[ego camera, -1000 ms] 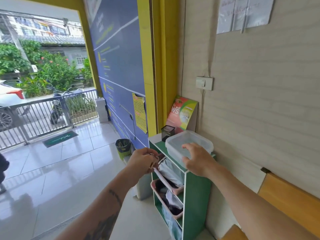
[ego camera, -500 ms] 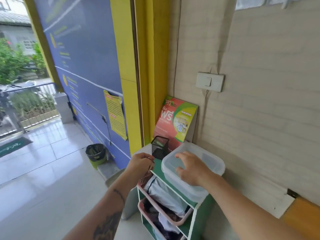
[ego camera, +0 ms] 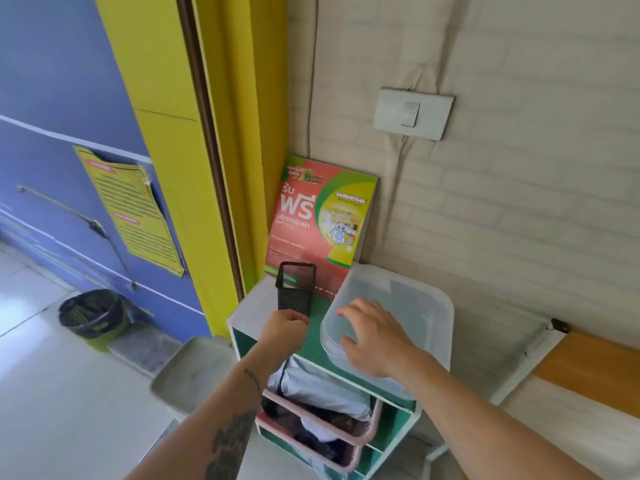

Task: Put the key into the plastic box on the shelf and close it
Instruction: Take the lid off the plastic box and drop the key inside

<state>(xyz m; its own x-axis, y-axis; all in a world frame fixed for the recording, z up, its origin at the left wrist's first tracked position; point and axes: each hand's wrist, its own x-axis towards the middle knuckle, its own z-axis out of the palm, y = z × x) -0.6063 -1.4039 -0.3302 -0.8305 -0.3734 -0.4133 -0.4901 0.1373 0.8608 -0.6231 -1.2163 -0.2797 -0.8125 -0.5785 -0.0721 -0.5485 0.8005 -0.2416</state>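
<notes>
Lid first: the right hand [ego camera: 375,336], fingers spread and flat on the plastic box [ego camera: 412,306] at lower centre on the shelf [ego camera: 247,306], should lift its near edge. The left hand [ego camera: 282,329] is clenched, presumably around the unseen key.

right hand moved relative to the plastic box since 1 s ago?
Yes. The right hand was at the plastic box's near edge; now it lies further over the lid, toward the wall.
</notes>
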